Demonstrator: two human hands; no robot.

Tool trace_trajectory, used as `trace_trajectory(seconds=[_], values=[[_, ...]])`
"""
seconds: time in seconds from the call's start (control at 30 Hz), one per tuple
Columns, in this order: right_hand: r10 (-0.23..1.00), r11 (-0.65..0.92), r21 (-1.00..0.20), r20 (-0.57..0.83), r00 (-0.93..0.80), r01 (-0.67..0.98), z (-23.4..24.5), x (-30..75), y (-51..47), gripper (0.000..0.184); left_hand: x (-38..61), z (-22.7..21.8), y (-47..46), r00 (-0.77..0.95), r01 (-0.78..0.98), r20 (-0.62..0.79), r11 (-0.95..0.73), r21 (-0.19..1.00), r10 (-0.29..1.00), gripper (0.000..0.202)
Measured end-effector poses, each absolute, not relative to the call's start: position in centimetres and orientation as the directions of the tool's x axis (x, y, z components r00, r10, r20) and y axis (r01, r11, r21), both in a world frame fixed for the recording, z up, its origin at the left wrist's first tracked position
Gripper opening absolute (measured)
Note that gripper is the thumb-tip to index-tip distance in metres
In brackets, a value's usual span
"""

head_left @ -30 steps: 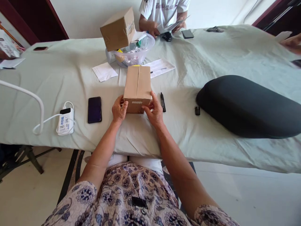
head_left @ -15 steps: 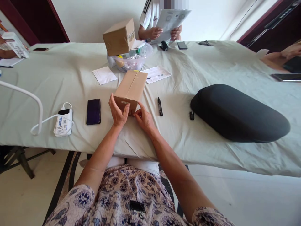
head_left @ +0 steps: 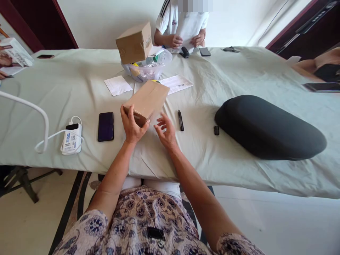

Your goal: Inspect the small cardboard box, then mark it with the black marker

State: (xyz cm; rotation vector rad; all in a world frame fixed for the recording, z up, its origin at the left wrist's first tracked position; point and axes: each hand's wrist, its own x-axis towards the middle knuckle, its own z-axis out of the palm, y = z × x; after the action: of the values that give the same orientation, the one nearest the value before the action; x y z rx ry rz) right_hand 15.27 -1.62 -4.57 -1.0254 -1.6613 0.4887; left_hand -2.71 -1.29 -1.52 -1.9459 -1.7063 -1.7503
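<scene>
A brown cardboard box (head_left: pixel 148 95) is in front of me, turned slightly and tilted. My left hand (head_left: pixel 132 125) grips its near left end, with fingers on the top and side and the thumb at the near lower corner. Just off the box's right side, my right hand (head_left: pixel 166 131) has its fingers apart and holds nothing. To the right of that hand lies an uncapped black marker (head_left: pixel 181 120). Its black cap (head_left: pixel 216 130) is farther right, beside a dark padded seat (head_left: pixel 268 127).
Behind the box stands a clear plastic basin (head_left: pixel 151 72) of bottles, another cardboard box (head_left: pixel 132 44) resting on it. Papers (head_left: pixel 118 85) lie nearby. On the left are a phone (head_left: pixel 105 126) and a power bank (head_left: pixel 72 138) with cable. A person (head_left: pixel 172 28) sits opposite holding a sheet.
The box has turned and tilted in my left hand, showing more of its top face. My right hand has let go of its near corner and opened.
</scene>
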Motion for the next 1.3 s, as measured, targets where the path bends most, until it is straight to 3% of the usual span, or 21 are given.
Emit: trace_trajectory(seconds=[0.13,0.37,0.53,0.63,0.73,0.83,1.0,1.3], values=[[0.753,0.49,-0.769,0.611,0.246,0.41,-4.9,17.2,-0.4,0.082,-3.6,-1.5,-1.2,-0.058,0.609,0.727,-0.553,0.569,0.684,0.101],[0.69,0.527,-0.711,0.678,0.254,0.465,-4.2,17.8,-0.6,0.104,-3.9,-1.1,-1.3,0.055,0.497,0.721,-0.645,0.58,0.691,0.097],[0.677,0.466,-0.764,0.633,0.376,0.447,-3.2,18.5,-0.7,0.101,-5.2,-0.8,-1.3,0.135,0.411,0.71,-0.691,0.595,0.691,0.09],[0.692,0.473,-0.812,0.582,0.426,0.341,-2.8,19.3,-0.4,0.086,-5.8,-0.7,-1.2,0.172,0.388,0.685,-0.688,0.613,0.708,0.089],[0.732,0.448,-0.854,0.521,0.439,0.266,-2.7,19.4,-0.3,0.06,-6.1,-0.8,-0.9,0.096,0.371,0.709,-0.686,0.626,0.699,0.078],[0.729,0.487,-0.84,0.542,0.418,0.239,-2.7,18.4,-0.7,0.049,-6.2,-1.1,-0.5,-0.05,0.381,0.724,-0.657,0.651,0.688,0.07],[0.723,0.562,-0.798,0.602,0.339,0.217,-2.3,16.9,-1.6,0.049,-6.2,-1.2,-0.4,-0.294,0.468,0.743,-0.587,0.66,0.601,0.077],[0.78,0.548,-0.825,0.564,0.271,0.137,-3.0,16.7,-1.1,0.048,-5.4,-1.1,-0.7,-0.383,0.456,0.64,-0.466,0.758,0.666,0.091]])
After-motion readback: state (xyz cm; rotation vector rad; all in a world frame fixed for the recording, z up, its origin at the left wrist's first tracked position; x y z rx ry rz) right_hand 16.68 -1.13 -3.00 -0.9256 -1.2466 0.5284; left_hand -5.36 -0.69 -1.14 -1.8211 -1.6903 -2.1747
